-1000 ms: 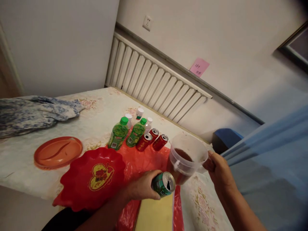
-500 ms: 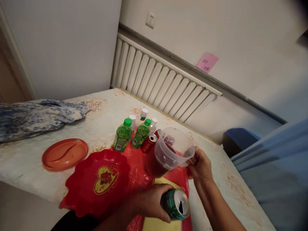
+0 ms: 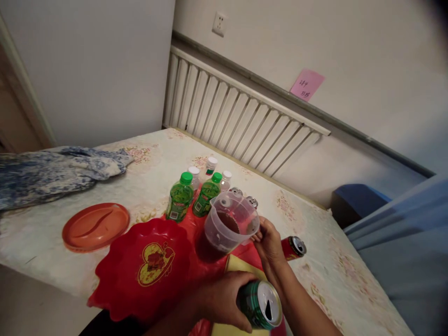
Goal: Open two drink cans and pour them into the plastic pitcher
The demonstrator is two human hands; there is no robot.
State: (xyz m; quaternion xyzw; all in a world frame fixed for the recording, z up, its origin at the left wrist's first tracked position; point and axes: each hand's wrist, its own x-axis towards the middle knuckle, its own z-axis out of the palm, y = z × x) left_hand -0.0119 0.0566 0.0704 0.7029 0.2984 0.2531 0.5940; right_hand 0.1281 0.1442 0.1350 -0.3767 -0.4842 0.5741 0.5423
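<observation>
My left hand (image 3: 227,298) is wrapped around an opened dark green can (image 3: 255,304) near the front, its top turned toward me. With my right hand (image 3: 269,240) I grip the handle side of a clear plastic measuring jug (image 3: 219,233). Dark brown liquid fills the jug's lower part, and the jug leans a little. Just beyond my right hand stands an opened red can (image 3: 291,248). Behind the jug are more cans, mostly hidden by it. Under my left hand lies a yellow board or sheet (image 3: 224,329), partly covered.
Green-capped bottles (image 3: 179,198) and white-capped clear bottles (image 3: 210,167) stand behind the jug. A red scalloped tray (image 3: 122,266) and an orange lid (image 3: 96,228) lie on the left of the table (image 3: 154,149). Patterned cloth (image 3: 63,175) lies at the far left. A radiator (image 3: 238,112) lines the wall.
My right hand has moved the jug left and toward me, bringing it more upright. The red can beside that hand now shows clearly. The green can has shifted slightly right.
</observation>
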